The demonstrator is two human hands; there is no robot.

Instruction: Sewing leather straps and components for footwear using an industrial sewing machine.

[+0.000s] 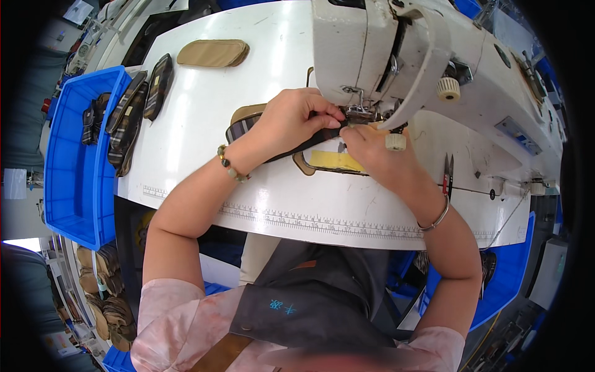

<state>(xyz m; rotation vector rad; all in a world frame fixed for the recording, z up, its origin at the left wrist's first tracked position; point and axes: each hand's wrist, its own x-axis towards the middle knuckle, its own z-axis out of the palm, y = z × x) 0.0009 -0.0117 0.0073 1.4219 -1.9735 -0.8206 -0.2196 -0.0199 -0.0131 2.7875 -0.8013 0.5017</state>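
At the white sewing machine (365, 56), a dark striped fabric piece (238, 129) with a tan layer (245, 113) at its far edge runs toward the presser foot (359, 113). My left hand (291, 121) pinches the piece's edge between thumb and fingers, just left of the foot. Close by on the right, my right hand (379, 155) is closed at the fabric's end, its fingertips beside the foot. The fingers cover much of the fabric there, and its right end is hidden. A yellow patch (336, 161) shows on the machine bed below the hands.
A stack of tan sole-shaped pieces (212, 53) lies at the far left of the white table (260, 186). Several plaid pieces (128, 118) rest by and over a blue bin (77, 186). Small red-handled scissors (447, 173) lie beyond my right wrist. Another blue bin (511, 279) stands lower right.
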